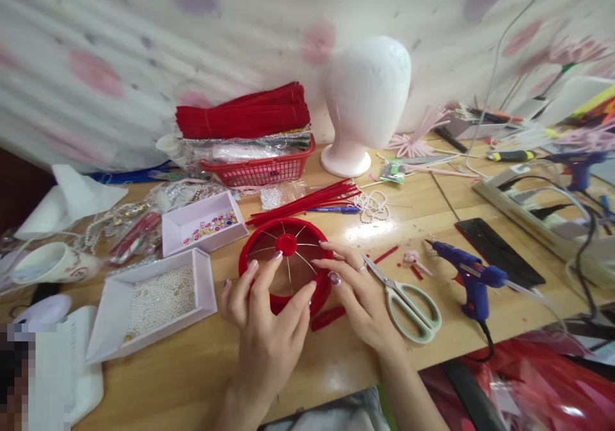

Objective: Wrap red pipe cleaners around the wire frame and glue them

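Note:
A round red frame (248, 239), with thin silvery wires running from its rim to a red disc (286, 244) in the middle, lies on the table in front of me. My left hand (269, 316) is over its near left side, fingers spread and a fingertip close to the disc; nothing shows in it. At the right rim, my right hand (353, 290) has its fingers bent over the edge and appears to grip it. A short red strip (328, 318) lies below the frame, between my hands. Scissors with pale green handles (414, 312) are beside my right hand.
A blue glue gun (473, 277) and a black phone (500, 252) lie to the right. Bead trays (204, 290) stand at left. Behind are red stems (307, 202), a red basket (264, 170) and a white foam head (368, 91). A power strip (523, 219) sits far right.

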Action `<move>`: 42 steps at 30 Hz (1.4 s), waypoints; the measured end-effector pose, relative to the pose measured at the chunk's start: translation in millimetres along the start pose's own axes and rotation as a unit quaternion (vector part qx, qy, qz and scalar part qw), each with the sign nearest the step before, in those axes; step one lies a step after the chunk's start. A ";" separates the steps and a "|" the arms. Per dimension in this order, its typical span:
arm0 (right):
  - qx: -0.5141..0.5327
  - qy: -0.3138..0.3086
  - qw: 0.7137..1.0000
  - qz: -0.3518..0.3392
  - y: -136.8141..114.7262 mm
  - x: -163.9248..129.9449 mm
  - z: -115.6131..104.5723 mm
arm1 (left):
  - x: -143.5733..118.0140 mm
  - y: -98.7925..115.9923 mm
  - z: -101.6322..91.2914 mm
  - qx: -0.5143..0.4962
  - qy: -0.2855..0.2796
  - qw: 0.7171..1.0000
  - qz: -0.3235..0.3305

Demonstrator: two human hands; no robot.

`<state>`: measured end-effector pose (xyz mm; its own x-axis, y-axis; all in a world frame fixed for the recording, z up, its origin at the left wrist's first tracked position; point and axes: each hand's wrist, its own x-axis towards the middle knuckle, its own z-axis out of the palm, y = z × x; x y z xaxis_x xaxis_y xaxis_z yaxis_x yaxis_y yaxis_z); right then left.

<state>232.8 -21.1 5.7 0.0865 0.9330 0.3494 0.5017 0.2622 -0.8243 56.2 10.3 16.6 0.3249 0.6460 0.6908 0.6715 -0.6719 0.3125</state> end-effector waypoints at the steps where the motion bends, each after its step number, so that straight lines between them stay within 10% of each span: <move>1: 0.001 -0.002 1.000 0.002 -0.1 -0.1 -0.3 | 0.5 1.6 0.0 -0.003 0.004 1.000 -0.007; 42: -0.015 0.002 0.999 -0.029 3.1 0.3 1.7 | 5.8 4.6 3.2 -0.006 0.003 1.000 0.001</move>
<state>232.9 -19.5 2.5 0.0601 0.9149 0.3992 0.5317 0.3091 -0.7885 63.4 12.0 20.0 0.3221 0.6427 0.6951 0.6634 -0.6771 0.3186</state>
